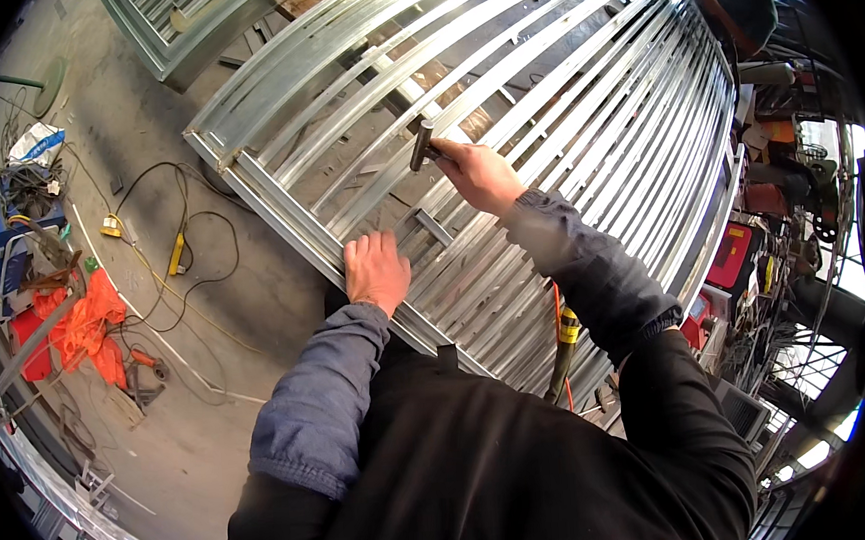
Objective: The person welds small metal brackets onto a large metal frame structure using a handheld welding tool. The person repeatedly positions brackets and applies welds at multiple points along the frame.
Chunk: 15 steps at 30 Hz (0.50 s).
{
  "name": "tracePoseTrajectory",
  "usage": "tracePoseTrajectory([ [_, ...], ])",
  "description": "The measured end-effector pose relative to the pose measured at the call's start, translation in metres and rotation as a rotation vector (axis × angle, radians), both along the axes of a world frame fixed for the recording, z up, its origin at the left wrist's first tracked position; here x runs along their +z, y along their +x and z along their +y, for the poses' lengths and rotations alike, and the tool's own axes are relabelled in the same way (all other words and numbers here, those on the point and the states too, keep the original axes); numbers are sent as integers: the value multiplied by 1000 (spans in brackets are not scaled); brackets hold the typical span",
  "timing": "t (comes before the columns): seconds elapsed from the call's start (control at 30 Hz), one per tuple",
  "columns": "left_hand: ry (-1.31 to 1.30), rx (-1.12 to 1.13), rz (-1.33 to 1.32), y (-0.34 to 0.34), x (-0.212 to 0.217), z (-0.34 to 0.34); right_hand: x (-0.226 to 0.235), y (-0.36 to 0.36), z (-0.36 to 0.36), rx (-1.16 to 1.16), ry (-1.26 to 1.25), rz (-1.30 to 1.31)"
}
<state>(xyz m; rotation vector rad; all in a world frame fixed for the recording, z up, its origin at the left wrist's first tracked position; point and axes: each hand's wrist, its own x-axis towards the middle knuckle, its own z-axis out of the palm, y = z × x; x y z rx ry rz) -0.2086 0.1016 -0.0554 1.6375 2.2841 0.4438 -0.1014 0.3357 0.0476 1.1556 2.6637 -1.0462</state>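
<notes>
A large frame of parallel shiny metal slats (386, 178) spreads in front of me, its near-left edge formed by a metal rail (283, 212). My right hand (483, 176) is closed round a hammer, holding it above the slats. The dark hammer head (422, 146) shows past my fingers; the palm hides most of the handle. My left hand (377, 271) is at the near rail, fingers together and bent over the end of a metal slat. Its fingertips are partly hidden. A short metal piece (435, 227) lies across the slats between my hands.
Cables and a yellow connector (177, 254) lie on the floor at left, near an orange plastic sheet (90, 324) and a blue machine (12, 249). Another metal frame (171, 47) stands at far left. Another person (743, 2) is at the far right. A red case (729, 255) is at right.
</notes>
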Motion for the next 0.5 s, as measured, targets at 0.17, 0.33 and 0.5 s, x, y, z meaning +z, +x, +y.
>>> tracePoseTrajectory([
  [0.17,-38,-17,-35,0,7,2,-38,14,-7,146,40,-191],
  [0.33,-45,-19,-25,0,5,1,-26,18,-19,68,85,-82],
  [0.5,-3,-11,-11,1,2,1,-29,42,-35,-105,51,-21],
])
